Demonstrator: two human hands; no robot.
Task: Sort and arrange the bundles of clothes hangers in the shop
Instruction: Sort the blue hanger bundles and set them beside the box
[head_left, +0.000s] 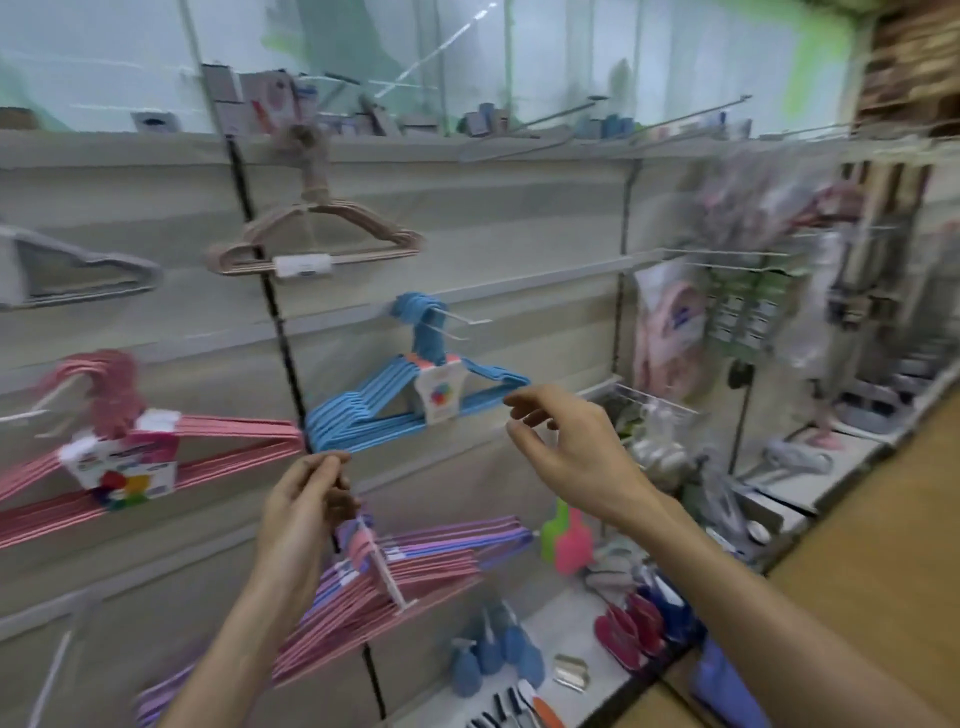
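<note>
Here the blue hanger bundle (415, 405) hangs just above both hands' loosely curled, empty fingers (524, 415).

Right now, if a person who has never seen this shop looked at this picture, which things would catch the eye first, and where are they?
The blue hanger bundle hangs on a wall hook at the centre, with the left hand just below its lower left corner and the right hand by its right tip. A pink hanger bundle hangs to the left. A pink and purple bundle hangs lower, below the hands.
</note>
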